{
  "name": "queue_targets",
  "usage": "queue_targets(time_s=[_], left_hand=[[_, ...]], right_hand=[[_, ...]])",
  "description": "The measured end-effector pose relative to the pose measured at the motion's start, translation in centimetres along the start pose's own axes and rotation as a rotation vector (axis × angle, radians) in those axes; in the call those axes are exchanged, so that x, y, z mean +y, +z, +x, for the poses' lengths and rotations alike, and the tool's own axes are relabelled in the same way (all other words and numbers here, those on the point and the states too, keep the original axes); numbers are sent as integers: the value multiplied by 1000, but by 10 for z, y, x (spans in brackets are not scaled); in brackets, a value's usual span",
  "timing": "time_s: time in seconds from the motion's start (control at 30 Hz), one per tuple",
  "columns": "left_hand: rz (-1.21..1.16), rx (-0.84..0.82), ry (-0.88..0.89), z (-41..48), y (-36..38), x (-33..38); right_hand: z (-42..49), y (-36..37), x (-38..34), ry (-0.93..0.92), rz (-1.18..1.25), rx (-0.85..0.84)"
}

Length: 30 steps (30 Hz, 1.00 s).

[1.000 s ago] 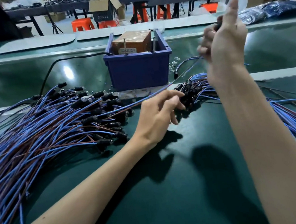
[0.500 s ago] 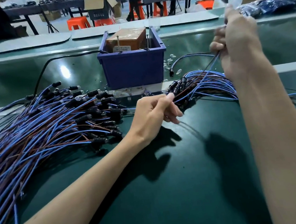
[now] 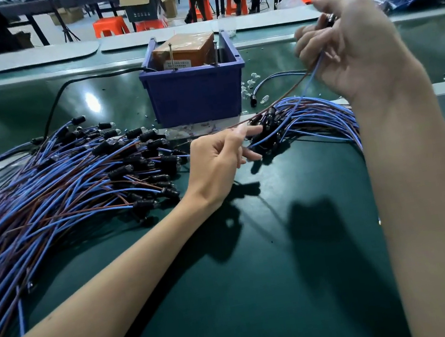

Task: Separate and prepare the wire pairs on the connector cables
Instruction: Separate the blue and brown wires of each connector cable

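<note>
Two wires of one cable are being parted: the right hand [image 3: 350, 48], raised beside the blue bin [image 3: 195, 94], curls its fingers round the connector end [image 3: 328, 19], while the left hand [image 3: 219, 157] pinches the brown wire [image 3: 277, 101] low over the green table [image 3: 232, 282], near the right heap of cables [image 3: 312, 119]. The pull is best made steady and outward, leaving the blue wire [image 3: 314, 75] slack, so the pair splits cleanly without kinking.

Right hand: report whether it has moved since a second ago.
Yes. The right hand has shifted rightward, farther from the blue bin.
</note>
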<state>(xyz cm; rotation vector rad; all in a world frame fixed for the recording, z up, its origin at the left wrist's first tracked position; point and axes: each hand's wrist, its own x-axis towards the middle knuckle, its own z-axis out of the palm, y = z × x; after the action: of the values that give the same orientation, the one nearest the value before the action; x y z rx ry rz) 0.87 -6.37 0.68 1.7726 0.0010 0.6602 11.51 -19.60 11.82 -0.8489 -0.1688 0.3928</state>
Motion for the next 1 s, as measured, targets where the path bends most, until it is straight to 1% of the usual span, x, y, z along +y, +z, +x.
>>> queue_targets(time_s=[0.07,0.17,0.27,0.33,0.4,0.47,0.53,0.6,0.7,0.77,0.8,0.9,1.0], left_hand=[[18,4,77,-2,1,1],[38,29,186,-4,-1,-1],[128,-46,181,-5,0,-5],[144,-15,155,-5,3,-7],[128,57,121,-2,4,-7],[52,85,63,1,2,-6],[-39,73,35,3,-1,-6],[-111,21,55,3,-2,-5],[-169,-61,100,1,-3,-5],[-208,-59,80,2,-3,-7],[-214,-31,63,3,-2,-7],[-249,100,21,7,-1,-8],[-240,238,8,9,-1,-8]], right_hand=[[-2,4,3,-22,79,-36],[-6,11,7,-88,135,-61],[-9,14,7,-51,155,-99],[-9,14,4,9,112,-101],[-9,12,3,34,-14,-57],[-10,10,3,9,-180,22],[-9,6,3,-25,-285,75],[-7,3,3,-54,-338,98],[0,1,6,-190,-406,222],[4,-1,10,-293,-490,305],[5,-2,12,-321,-531,319],[8,-5,13,-316,-696,260],[9,-8,17,-194,-993,181]])
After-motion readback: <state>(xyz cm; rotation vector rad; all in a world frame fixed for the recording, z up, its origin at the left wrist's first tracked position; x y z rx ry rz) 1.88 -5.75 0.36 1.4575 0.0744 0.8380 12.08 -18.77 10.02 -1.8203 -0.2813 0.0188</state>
